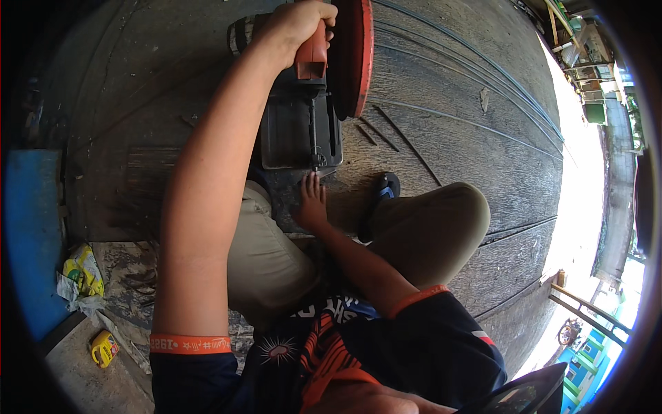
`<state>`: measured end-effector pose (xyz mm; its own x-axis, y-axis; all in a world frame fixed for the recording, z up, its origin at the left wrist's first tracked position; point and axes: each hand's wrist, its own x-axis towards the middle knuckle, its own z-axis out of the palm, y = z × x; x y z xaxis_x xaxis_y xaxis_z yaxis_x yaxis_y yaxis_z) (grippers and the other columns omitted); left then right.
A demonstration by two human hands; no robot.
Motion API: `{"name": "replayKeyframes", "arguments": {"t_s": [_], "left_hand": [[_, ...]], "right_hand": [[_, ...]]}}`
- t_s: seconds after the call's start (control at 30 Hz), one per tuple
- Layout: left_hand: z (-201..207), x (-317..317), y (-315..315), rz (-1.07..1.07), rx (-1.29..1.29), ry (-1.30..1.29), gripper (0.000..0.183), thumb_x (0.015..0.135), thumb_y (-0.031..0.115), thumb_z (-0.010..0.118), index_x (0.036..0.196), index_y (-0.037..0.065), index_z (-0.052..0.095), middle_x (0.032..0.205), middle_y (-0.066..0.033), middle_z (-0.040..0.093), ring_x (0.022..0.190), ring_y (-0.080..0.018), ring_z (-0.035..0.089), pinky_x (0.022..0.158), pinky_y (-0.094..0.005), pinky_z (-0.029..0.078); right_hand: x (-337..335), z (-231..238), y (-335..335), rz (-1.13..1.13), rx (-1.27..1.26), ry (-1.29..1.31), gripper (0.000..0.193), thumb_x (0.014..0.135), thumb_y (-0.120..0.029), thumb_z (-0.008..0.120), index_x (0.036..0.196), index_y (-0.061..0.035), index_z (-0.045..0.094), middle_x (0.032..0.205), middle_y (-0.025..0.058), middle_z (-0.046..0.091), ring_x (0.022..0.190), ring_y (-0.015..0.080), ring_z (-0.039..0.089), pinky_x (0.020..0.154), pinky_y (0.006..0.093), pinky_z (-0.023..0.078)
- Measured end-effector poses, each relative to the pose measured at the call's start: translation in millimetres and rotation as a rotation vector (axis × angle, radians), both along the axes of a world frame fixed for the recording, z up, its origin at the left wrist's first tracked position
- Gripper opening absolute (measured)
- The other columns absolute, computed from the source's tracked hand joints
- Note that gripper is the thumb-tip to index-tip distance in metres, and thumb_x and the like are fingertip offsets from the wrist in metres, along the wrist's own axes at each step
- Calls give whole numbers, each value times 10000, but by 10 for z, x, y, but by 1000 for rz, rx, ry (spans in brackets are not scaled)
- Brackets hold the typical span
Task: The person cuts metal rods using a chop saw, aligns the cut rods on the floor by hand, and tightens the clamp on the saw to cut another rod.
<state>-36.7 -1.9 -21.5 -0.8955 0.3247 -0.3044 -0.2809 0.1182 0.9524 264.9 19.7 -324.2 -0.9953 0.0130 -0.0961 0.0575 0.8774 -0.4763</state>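
My left hand (298, 26) is wrapped round the red handle (312, 52) of a cut-off saw at the top of the view. Beside the handle is the saw's large round red guard (363, 65), seen nearly edge-on. The saw's dark metal base (281, 131) lies below, with a clamp screw (313, 134) running along it toward me. My right hand (312, 205) lies in front of the base, its fingers stretched out. Its fingertips are at the near end of the screw; whether they touch it I cannot tell. Part of the saw is hidden behind my left forearm.
Several long thin metal rods (469, 65) run across the wooden floor at right. Short dark bars (407, 141) lie beside the saw. A sandalled foot (389, 186) rests near the base. At left are a yellow bottle (105, 348), a yellow bag (84, 270) and a blue panel (33, 228).
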Motion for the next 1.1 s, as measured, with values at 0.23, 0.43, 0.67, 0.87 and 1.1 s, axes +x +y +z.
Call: {"name": "replayKeyframes", "arguments": {"t_s": [0.23,0.43,0.67,0.87,1.1], "left_hand": [[59,51,86,-14,74,0,137,763,161,636,821,52,579,729,-45,584,624,-120,577,588,-276,519],[22,28,15,15,0,9,134,762,153,635,828,52,577,738,-40,583,640,-120,582,593,-273,520],[91,31,75,33,55,-11,137,761,157,621,799,38,565,726,-66,579,633,-166,584,578,-326,519],[144,64,68,61,70,-92,132,751,144,601,736,27,542,671,-91,562,577,-212,572,532,-353,504],[126,28,73,23,105,-88,139,751,156,604,737,33,540,675,-92,559,582,-209,570,527,-350,501]], "right_hand": [[237,-347,-180,-254,-487,-364,930,805,-294,654,1480,43,111,1525,289,164,1388,434,260,1093,454,321],[-105,-95,49,-217,10,122,920,813,-268,643,1475,59,94,1480,315,263,1342,441,345,1076,477,339],[167,-320,-57,-406,-620,-543,930,818,-217,634,1467,80,38,1379,348,405,1246,441,475,1053,467,371],[-133,-323,45,-307,-517,59,929,786,-150,613,1466,95,30,1535,327,50,1453,409,61,1161,447,150],[-19,-270,14,259,-154,-550,854,790,-125,598,1488,26,132,1459,258,345,1346,411,341,1092,458,300]]}}
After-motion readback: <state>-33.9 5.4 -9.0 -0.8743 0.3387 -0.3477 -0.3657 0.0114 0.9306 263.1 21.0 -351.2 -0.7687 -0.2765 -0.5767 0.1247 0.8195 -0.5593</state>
